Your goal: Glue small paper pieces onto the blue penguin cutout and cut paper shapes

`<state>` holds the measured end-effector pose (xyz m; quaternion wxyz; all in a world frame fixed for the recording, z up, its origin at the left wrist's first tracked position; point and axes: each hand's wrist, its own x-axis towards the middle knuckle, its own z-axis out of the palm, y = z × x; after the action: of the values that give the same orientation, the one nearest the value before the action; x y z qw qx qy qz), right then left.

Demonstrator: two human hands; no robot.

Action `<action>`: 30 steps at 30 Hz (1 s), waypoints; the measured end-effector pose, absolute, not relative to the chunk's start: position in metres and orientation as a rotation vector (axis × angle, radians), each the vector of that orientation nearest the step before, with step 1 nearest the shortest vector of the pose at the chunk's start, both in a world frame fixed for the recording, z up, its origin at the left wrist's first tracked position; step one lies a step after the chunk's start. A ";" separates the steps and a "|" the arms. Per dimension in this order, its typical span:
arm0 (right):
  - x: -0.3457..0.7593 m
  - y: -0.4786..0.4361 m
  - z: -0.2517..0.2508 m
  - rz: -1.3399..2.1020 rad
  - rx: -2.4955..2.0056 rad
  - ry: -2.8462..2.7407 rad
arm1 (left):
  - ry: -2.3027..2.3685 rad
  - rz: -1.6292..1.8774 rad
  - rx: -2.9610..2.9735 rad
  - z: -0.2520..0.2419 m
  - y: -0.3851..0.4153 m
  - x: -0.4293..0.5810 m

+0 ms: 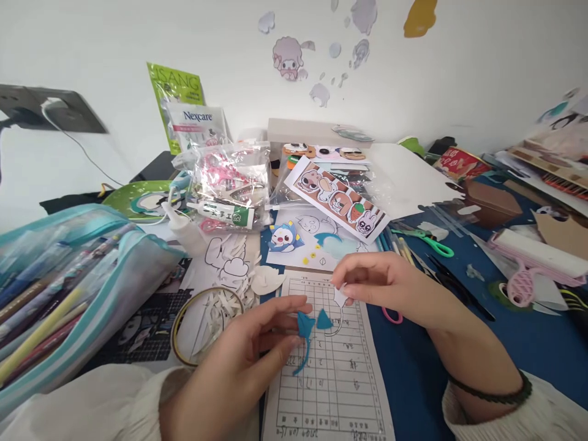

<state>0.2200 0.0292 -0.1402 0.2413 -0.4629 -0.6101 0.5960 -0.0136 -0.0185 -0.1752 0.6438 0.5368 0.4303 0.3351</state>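
Observation:
My left hand [239,355] pinches a small blue paper cut-out [304,331] with a thin tail hanging down. Beside it lies a small blue triangle piece [324,320]. My right hand [390,288] is closed in a pinch on a small white paper piece [340,296] just above the triangle. Both hands hover over a printed grid sheet [331,380] on the blue desk.
A pencil case [68,294] full of pens fills the left. Tape ring [206,324] and paper scraps lie near my left hand. Green scissors [427,242], a sticker sheet [337,199], a glue tube [220,212], a pink roller [528,269] and a brown box [491,202] crowd the desk.

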 end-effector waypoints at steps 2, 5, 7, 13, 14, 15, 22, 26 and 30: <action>0.218 0.029 -0.139 1.630 -1.279 -1.661 | 0.992 0.770 1.352 -0.179 -0.019 -0.015; 0.216 0.029 -0.139 1.647 -1.276 -1.654 | 1.042 0.772 1.622 -0.182 -0.019 -0.018; 0.215 0.030 -0.140 1.656 -1.264 -1.654 | 1.091 0.800 1.829 -0.181 -0.018 -0.020; 0.209 0.026 -0.146 1.653 -1.193 -1.673 | 1.157 0.903 2.062 -0.163 -0.017 -0.020; 0.206 0.024 -0.147 1.630 -1.182 -1.686 | 1.169 0.896 2.034 -0.160 -0.018 -0.020; 0.204 0.023 -0.147 1.604 -1.174 -1.702 | 1.171 0.880 2.003 -0.157 -0.019 -0.019; 0.213 0.026 -0.139 1.301 -1.306 -1.671 | 1.204 0.774 2.012 -0.164 -0.025 -0.017; 0.234 0.036 -0.138 0.952 -1.589 -1.486 | 1.147 0.822 2.227 -0.179 -0.033 -0.018; 0.242 0.043 -0.143 0.780 -1.707 -1.428 | 1.110 0.982 2.478 -0.191 -0.041 -0.015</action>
<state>0.2425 0.0429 -0.1432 0.3818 -0.6691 -0.5596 0.3055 -0.0154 -0.0414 -0.1909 0.1269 0.8512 0.3815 0.3373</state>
